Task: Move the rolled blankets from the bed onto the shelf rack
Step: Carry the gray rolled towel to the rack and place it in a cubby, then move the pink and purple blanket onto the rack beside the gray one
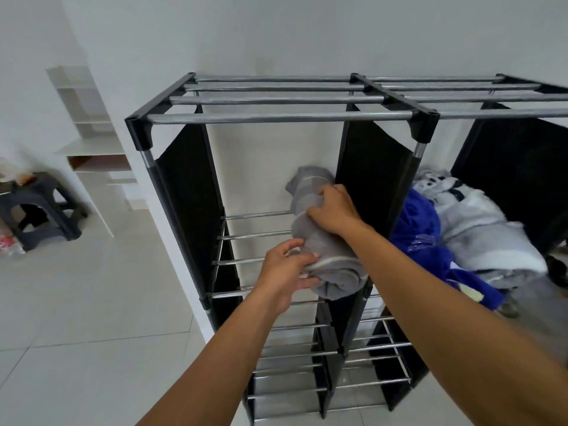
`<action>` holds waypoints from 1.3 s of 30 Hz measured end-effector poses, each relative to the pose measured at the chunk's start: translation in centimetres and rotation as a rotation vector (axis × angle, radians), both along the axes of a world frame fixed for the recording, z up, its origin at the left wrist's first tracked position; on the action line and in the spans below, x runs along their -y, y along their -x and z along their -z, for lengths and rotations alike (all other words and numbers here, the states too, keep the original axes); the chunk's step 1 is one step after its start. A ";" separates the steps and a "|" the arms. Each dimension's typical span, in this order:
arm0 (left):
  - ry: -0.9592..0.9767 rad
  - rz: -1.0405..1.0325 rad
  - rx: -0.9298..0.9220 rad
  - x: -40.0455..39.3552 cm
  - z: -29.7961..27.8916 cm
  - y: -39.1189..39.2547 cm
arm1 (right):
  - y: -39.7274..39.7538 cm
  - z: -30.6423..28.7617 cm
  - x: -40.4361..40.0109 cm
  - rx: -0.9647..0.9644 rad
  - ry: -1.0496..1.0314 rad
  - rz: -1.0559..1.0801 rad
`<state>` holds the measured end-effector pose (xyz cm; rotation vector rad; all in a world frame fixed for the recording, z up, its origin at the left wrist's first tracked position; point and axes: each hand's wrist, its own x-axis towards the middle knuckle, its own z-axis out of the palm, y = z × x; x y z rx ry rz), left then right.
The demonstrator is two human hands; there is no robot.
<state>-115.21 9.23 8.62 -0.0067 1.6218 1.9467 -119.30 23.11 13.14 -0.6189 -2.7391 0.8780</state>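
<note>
While both hands grip, grey blanket roll (pixel 319 238) on rack shelf (pixel 255 215).

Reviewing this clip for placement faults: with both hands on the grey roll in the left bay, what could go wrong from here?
The grey rolled blanket lies on spaced metal bars, and its near end overhangs the front bar, so it might tip off or sag between bars once the left hand and right hand let go. Its outer layer looks loose at the near end and could unroll.

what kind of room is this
Probably a bedroom or storage corner of a home: a black shelf rack against a white wall, rolled blankets on it, a tiled floor and a plastic stool.
</note>
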 end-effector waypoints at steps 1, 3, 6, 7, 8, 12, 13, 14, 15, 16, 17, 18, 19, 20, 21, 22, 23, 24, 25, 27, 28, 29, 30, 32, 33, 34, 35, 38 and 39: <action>-0.002 -0.009 0.011 -0.1 0.2 -0.2 | -0.4 0.6 -0.3 0.026 0.002 -0.017; -0.031 -0.021 0.042 0.0 -0.4 -0.7 | -0.4 1.1 0.2 0.008 0.012 -0.049; 0.005 -0.033 0.010 1.7 -0.9 -0.3 | -0.2 0.5 1.5 -0.048 0.036 -0.093; 0.136 -0.040 -0.098 2.3 -1.2 -0.3 | -0.6 0.3 1.7 -0.053 0.024 -0.122; 0.337 -0.053 -0.271 2.9 -1.5 -0.4 | -1.3 -0.1 2.2 -0.063 -0.001 -0.177; 0.786 -0.096 -0.870 3.7 -2.5 -0.9 | -6.4 0.7 2.5 -0.148 -0.101 -0.351; 0.772 -0.101 -0.932 3.4 -3.0 -1.3 | -8.0 1.1 2.2 -0.163 -0.095 -0.352; 0.757 -0.113 -0.984 3.0 -3.4 -1.6 | -9.5 1.3 1.9 -0.168 -0.087 -0.350; 0.737 -0.123 -1.030 2.3 -3.9 -1.8 | -11.1 1.3 1.4 -0.160 -0.075 -0.343; 0.721 -0.127 -1.068 1.4 -4.4 -2.2 | -12.7 1.2 0.9 -0.140 -0.064 -0.325; 0.710 -0.125 -1.104 0.4 -4.8 -2.8 | -14.5 1.3 0.4 -0.119 -0.058 -0.299; 0.684 -0.109 -1.146 -0.8 -5.0 -3.6 | -16.6 1.6 -0.3 -0.085 -0.052 -0.261; 0.631 -0.074 -1.189 -2.2 -5.2 -4.7 | -18.8 1.9 -1.2 -0.048 -0.046 -0.219; 0.567 -0.017 -1.225 -3.8 -5.3 -6.1 | -21.3 2.3 -2.2 -0.009 -0.040 -0.169; 0.508 0.060 -1.260 -5.5 -5.1 -7.7 | -24.0 3.1 -3.3 0.028 -0.032 -0.109; 0.470 0.159 -1.285 -7.2 -4.8 -9.6 | -26.9 3.8 -4.3 0.061 -0.019 -0.033; 0.453 0.285 -1.296 -9.0 -4.5 -11.8 | -30.1 4.5 -5.3 0.086 0.005 0.057; 0.455 0.442 -1.296 -10.8 -4.0 -14.4 | -33.6 5.1 -6.1 0.103 0.038 0.159; 0.467 0.618 -1.292 -12.7 -3.4 -17.4 | -37.3 5.8 -6.7 0.113 0.075 0.268; 0.489 0.959 -1.282 -16.0 -2.3 -24.2 | -45.4 7.0 -7.1 0.125 0.152 0.495; 0.481 1.102 -1.283 -17.3 -1.7 -27.9 | -49.6 7.5 -6.9 0.123 0.185 0.599; 0.457 1.218 -1.297 -18.6 -1.1 -31.7 | -53.8 8.0 -6.5 0.111 0.207 0.692; 0.423 1.313 -1.322 -19.6 -0.5 -35.7 | -58.1 8.3 -5.7 0.098 0.219 0.783; 0.324 1.450 -1.386 -21.0 0.5 -43.9 | -66.5 8.8 -3.4 0.079 0.232 0.961; 0.261 1.516 -1.397 -21.3 1.0 -48.2 | -70.5 8.8 -1.9 0.070 0.237 1.056; 0.202 1.595 -1.405 -21.2 1.4 -52.6 | -74.4 8.9 -0.2 0.059 0.251 1.160; 0.140 1.674 -1.421 -20.9 1.7 -56.9 | -78.0 8.9 1.6 0.039 0.267 1.264; -0.042 1.915 -1.448 -18.7 2.5 -68.9 | -87.2 9.0 7.6 -0.058 0.301 1.583; -0.083 1.997 -1.429 -17.8 2.9 -72.6 | -89.7 9.1 9.6 -0.095 0.302 1.693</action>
